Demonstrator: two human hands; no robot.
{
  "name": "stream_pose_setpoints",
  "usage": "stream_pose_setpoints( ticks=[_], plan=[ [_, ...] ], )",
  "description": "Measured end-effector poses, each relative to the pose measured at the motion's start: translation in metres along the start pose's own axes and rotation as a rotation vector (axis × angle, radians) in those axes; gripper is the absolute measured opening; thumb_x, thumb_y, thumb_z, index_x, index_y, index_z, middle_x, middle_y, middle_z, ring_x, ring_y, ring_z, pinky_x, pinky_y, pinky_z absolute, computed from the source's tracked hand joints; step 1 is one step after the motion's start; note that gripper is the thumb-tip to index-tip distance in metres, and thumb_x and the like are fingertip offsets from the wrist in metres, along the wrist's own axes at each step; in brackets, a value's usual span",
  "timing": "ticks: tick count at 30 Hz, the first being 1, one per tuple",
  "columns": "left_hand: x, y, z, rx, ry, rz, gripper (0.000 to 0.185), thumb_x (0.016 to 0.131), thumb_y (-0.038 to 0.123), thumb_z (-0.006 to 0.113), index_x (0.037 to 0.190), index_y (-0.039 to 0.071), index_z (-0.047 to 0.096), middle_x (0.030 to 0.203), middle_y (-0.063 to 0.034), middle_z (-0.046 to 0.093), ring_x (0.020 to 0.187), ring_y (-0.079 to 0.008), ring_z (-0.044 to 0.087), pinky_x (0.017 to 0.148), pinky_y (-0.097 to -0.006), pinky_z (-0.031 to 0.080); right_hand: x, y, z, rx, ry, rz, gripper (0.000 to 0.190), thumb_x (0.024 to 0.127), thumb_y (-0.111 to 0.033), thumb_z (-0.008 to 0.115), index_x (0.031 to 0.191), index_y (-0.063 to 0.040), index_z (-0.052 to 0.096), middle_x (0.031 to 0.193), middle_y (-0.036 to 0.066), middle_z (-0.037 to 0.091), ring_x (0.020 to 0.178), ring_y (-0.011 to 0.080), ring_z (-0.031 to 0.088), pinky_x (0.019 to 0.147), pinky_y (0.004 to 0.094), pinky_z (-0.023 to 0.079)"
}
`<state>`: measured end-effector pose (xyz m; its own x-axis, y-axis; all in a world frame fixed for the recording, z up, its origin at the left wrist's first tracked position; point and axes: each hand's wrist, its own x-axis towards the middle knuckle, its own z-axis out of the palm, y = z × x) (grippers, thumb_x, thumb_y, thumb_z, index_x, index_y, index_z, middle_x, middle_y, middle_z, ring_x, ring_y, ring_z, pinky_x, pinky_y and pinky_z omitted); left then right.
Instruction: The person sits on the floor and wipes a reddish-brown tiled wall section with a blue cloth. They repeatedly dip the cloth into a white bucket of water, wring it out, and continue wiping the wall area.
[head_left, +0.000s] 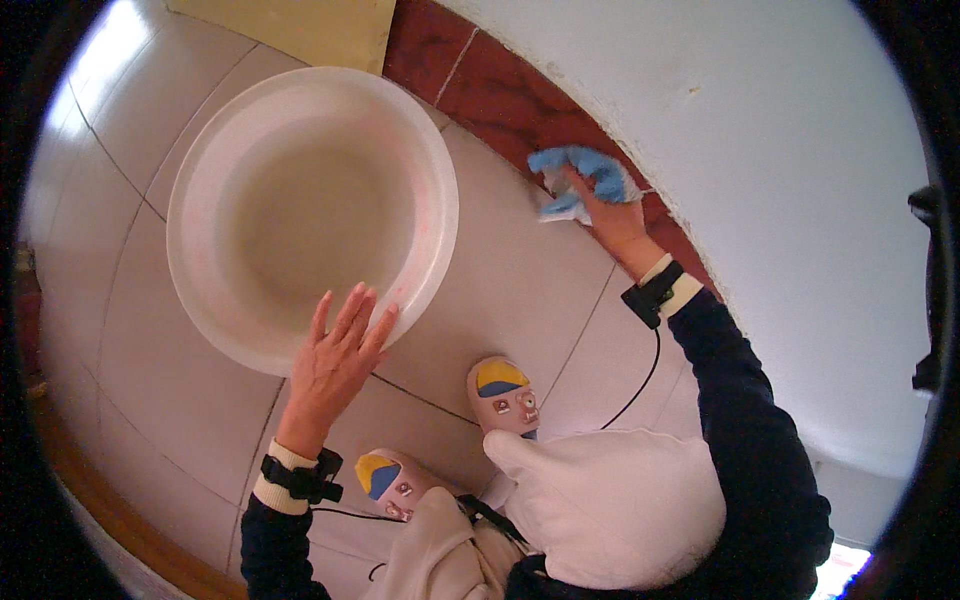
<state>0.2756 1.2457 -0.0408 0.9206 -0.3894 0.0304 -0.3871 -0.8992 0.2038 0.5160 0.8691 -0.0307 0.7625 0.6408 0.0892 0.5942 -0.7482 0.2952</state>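
Note:
A blue and white cloth (577, 161) is bunched under my right hand (611, 221), pressed against the dark red tiled skirting (510, 97) at the foot of the wall. To the left, a large white plastic basin (184, 225) holds cloudy, greyish-brown water (322, 217). My left hand (337, 352) reaches over the basin's near rim with its fingers spread and nothing held in them; whether it rests on the rim cannot be told. Both wrists wear black straps with a small device and a cable.
Pale floor tiles (525, 255) surround the basin. A white wall (787, 187) rises at the right, and a yellowish panel (300, 30) stands behind the basin. My feet, in pink shoes (502, 397) with yellow and blue patches, are close below the basin. A cable hangs from my right wrist.

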Motion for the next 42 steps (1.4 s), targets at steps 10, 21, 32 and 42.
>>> stream_pose_setpoints(
  ticks=[10, 21, 32, 42],
  plan=[
    [0.004, 0.000, 0.003, 0.003, 0.022, 0.016, 0.069, 0.079, 0.030, 0.067, 0.139, 0.017, 0.036, 0.142, -0.0090, 0.041, 0.137, -0.0242, 0.028, 0.113, -0.0482, 0.017, 0.108, -0.046, 0.045, 0.059, -0.199, -0.016, 0.062, 0.088, -0.016, 0.052, 0.143, -0.034, 0.029, 0.118, 0.016, 0.058, 0.099, 0.0292, 0.061, 0.079, 0.0407, 0.051],
    [0.005, 0.003, 0.000, 0.037, 0.002, 0.009, 0.063, 0.083, 0.033, 0.064, 0.137, 0.017, 0.035, 0.139, -0.0088, 0.044, 0.136, -0.0212, 0.031, 0.112, -0.0469, 0.023, 0.153, -0.053, 0.012, -0.090, -0.108, -0.054, 0.061, 0.082, -0.014, 0.056, 0.140, -0.024, 0.039, 0.102, 0.011, 0.065, 0.077, 0.0268, 0.065, 0.063, 0.0359, 0.053],
    [0.008, 0.004, 0.002, 0.046, -0.027, 0.005, 0.058, 0.086, 0.021, 0.059, 0.138, 0.017, 0.034, 0.138, -0.0092, 0.045, 0.136, -0.0211, 0.032, 0.111, -0.0470, 0.024, 0.258, -0.104, 0.043, 0.210, 0.334, -0.236, 0.051, 0.084, -0.016, 0.056, 0.134, -0.017, 0.044, 0.109, 0.014, 0.063, 0.099, 0.0298, 0.061, 0.086, 0.0381, 0.050],
    [-0.001, -0.004, 0.000, 0.091, -0.052, 0.021, 0.064, 0.082, 0.009, 0.062, 0.138, 0.019, 0.033, 0.136, -0.0115, 0.046, 0.133, -0.0226, 0.036, 0.113, -0.0452, 0.022, 0.153, -0.050, 0.081, 0.433, -0.156, -0.214, 0.033, 0.090, -0.020, 0.048, 0.121, -0.012, 0.056, 0.107, 0.015, 0.062, 0.094, 0.0305, 0.062, 0.076, 0.0422, 0.052]
  ],
)
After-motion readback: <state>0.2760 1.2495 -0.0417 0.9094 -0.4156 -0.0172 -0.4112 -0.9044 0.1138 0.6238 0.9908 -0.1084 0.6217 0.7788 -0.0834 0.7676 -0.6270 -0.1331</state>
